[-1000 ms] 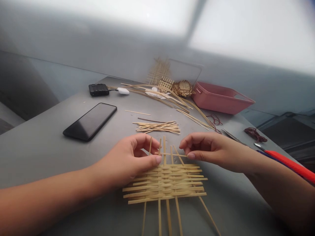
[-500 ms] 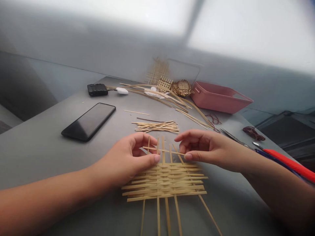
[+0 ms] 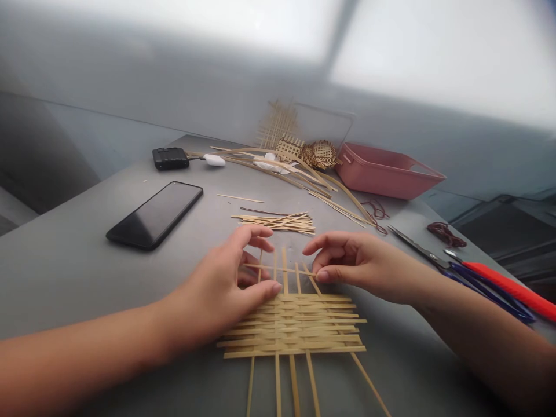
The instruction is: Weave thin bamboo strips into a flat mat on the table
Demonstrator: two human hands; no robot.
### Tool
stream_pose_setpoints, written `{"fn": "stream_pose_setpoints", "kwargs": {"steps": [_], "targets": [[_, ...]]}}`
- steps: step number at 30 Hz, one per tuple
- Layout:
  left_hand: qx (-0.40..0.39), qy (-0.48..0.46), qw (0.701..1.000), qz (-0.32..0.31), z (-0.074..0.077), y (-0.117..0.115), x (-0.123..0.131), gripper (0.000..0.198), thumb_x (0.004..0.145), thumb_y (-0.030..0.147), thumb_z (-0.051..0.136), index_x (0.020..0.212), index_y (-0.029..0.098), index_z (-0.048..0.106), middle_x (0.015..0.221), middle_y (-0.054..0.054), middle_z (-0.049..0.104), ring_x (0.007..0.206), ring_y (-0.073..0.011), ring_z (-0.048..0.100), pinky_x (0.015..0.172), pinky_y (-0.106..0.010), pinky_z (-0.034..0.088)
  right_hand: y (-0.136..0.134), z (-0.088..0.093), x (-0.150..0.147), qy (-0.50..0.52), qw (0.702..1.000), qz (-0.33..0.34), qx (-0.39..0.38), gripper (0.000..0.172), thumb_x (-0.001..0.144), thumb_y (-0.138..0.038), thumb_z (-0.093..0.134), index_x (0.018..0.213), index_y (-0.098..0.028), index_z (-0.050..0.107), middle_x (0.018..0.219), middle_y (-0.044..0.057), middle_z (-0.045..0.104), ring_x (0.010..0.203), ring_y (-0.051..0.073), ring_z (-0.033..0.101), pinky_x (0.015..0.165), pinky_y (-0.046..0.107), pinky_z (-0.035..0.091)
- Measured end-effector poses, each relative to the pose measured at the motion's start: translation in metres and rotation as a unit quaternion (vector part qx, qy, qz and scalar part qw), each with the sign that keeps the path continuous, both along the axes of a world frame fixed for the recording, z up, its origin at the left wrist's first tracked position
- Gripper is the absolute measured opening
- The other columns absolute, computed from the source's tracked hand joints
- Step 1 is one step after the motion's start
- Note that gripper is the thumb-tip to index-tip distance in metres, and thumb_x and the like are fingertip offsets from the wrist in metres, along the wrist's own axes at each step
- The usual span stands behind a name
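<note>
A partly woven bamboo mat (image 3: 295,324) lies flat on the grey table, with long strips sticking out at its near and far edges. Across the far strips runs a thin crosswise bamboo strip (image 3: 290,270). Its right end is pinched between the thumb and fingers of my right hand (image 3: 347,263). My left hand (image 3: 230,278) is open over the mat's far left corner, its thumb by the weave and its fingers apart behind the upright strips. The left end of the crosswise strip passes near those fingers.
Beyond my hands lies a bundle of thin strips (image 3: 278,222). A phone (image 3: 156,214) and a black device (image 3: 170,158) are on the left. Longer strips, small woven pieces (image 3: 324,154) and a pink basket (image 3: 391,174) stand behind. Scissors (image 3: 434,258) and a red-handled tool (image 3: 504,286) lie right.
My right hand has shifted slightly left with the crosswise strip. My left fingers have spread wider apart from the thumb. The mat has barely moved.
</note>
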State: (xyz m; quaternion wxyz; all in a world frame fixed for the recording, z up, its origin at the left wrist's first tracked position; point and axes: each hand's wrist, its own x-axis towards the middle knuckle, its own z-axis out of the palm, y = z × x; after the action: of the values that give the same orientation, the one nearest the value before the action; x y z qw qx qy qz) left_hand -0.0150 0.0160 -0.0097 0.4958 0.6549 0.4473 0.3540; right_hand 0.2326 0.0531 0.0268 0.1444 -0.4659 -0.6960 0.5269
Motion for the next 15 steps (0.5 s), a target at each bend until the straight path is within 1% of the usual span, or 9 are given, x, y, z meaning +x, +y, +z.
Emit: {"fn": "stream_pose_setpoints", "kwargs": {"steps": [1, 3, 4, 5, 7, 9, 11, 13, 15], "targets": [[0.052, 0.027, 0.998, 0.005, -0.001, -0.001, -0.001, 0.049, 0.082, 0.028, 0.067, 0.126, 0.025, 0.045, 0.127, -0.007, 0.052, 0.100, -0.0212, 0.063, 0.088, -0.039, 0.055, 0.000, -0.002, 0.000, -0.010, 1.000, 0.002, 0.002, 0.033, 0.079, -0.039, 0.073, 0.103, -0.019, 0.061, 0.080, 0.002, 0.073, 0.079, 0.020, 0.068, 0.074, 0.033, 0.050], [0.168, 0.093, 0.981, 0.006, -0.001, -0.003, -0.003, 0.043, 0.085, 0.028, 0.064, 0.125, 0.024, 0.048, 0.134, -0.009, 0.049, 0.122, -0.0261, 0.052, 0.105, -0.044, 0.045, -0.001, -0.005, -0.001, -0.029, 0.999, 0.006, 0.019, 0.030, 0.081, -0.037, 0.071, 0.103, -0.019, 0.060, 0.081, 0.003, 0.073, 0.080, 0.020, 0.068, 0.075, 0.034, 0.051], [0.210, 0.127, 0.970, -0.004, 0.000, -0.005, -0.004, 0.041, 0.086, 0.030, 0.063, 0.125, 0.022, 0.049, 0.135, -0.010, 0.050, 0.126, -0.0277, 0.048, 0.108, -0.046, 0.041, -0.002, -0.006, -0.002, -0.040, 0.999, 0.008, 0.036, 0.029, 0.081, -0.035, 0.069, 0.104, -0.020, 0.059, 0.082, 0.003, 0.073, 0.079, 0.020, 0.067, 0.074, 0.033, 0.051], [0.238, 0.160, 0.958, -0.022, 0.001, -0.006, -0.005, 0.041, 0.087, 0.031, 0.063, 0.124, 0.020, 0.050, 0.132, -0.011, 0.053, 0.127, -0.0291, 0.047, 0.109, -0.047, 0.040, -0.004, -0.006, -0.003, -0.051, 0.997, 0.011, 0.060, 0.028, 0.082, -0.032, 0.068, 0.105, -0.020, 0.058, 0.084, 0.003, 0.072, 0.079, 0.019, 0.067, 0.074, 0.033, 0.051], [0.256, 0.222, 0.939, -0.059, 0.004, -0.009, -0.006, 0.042, 0.087, 0.032, 0.064, 0.124, 0.017, 0.052, 0.125, -0.013, 0.059, 0.121, -0.0312, 0.050, 0.105, -0.049, 0.042, -0.009, -0.006, -0.005, -0.076, 0.991, 0.023, 0.112, 0.028, 0.083, -0.027, 0.065, 0.109, -0.021, 0.057, 0.089, 0.003, 0.071, 0.079, 0.018, 0.066, 0.073, 0.033, 0.052], [0.249, 0.270, 0.927, -0.081, 0.005, -0.011, -0.005, 0.042, 0.088, 0.031, 0.064, 0.125, 0.015, 0.053, 0.119, -0.013, 0.063, 0.113, -0.0321, 0.054, 0.098, -0.049, 0.046, -0.011, -0.004, -0.005, -0.114, 0.980, 0.042, 0.157, 0.026, 0.084, -0.024, 0.062, 0.109, -0.022, 0.058, 0.093, 0.004, 0.069, 0.078, 0.018, 0.064, 0.072, 0.032, 0.051], [0.242, 0.293, 0.921, -0.084, 0.005, -0.011, -0.004, 0.041, 0.088, 0.032, 0.064, 0.125, 0.016, 0.054, 0.117, -0.013, 0.064, 0.109, -0.0322, 0.056, 0.095, -0.049, 0.047, -0.012, -0.002, -0.004, -0.164, 0.966, 0.067, 0.186, 0.016, 0.086, -0.023, 0.059, 0.102, -0.021, 0.061, 0.089, 0.003, 0.068, 0.076, 0.017, 0.061, 0.069, 0.031, 0.048], [0.240, 0.300, 0.919, -0.089, 0.004, -0.010, -0.004, 0.041, 0.088, 0.033, 0.065, 0.124, 0.016, 0.055, 0.115, -0.012, 0.065, 0.107, -0.0318, 0.057, 0.093, -0.047, 0.048, -0.010, 0.001, -0.001, -0.209, 0.952, 0.093, 0.203, 0.006, 0.088, -0.024, 0.057, 0.090, -0.021, 0.061, 0.083, 0.002, 0.066, 0.073, 0.017, 0.058, 0.067, 0.030, 0.045], [0.243, 0.300, 0.918, -0.093, 0.003, -0.009, -0.004, 0.039, 0.088, 0.033, 0.065, 0.122, 0.017, 0.056, 0.113, -0.011, 0.065, 0.105, -0.0313, 0.057, 0.091, -0.046, 0.048, -0.007, 0.003, 0.003, -0.232, 0.944, 0.116, 0.205, 0.010, 0.089, -0.025, 0.056, 0.081, -0.021, 0.059, 0.080, 0.002, 0.064, 0.073, 0.017, 0.055, 0.065, 0.029, 0.042]]}}
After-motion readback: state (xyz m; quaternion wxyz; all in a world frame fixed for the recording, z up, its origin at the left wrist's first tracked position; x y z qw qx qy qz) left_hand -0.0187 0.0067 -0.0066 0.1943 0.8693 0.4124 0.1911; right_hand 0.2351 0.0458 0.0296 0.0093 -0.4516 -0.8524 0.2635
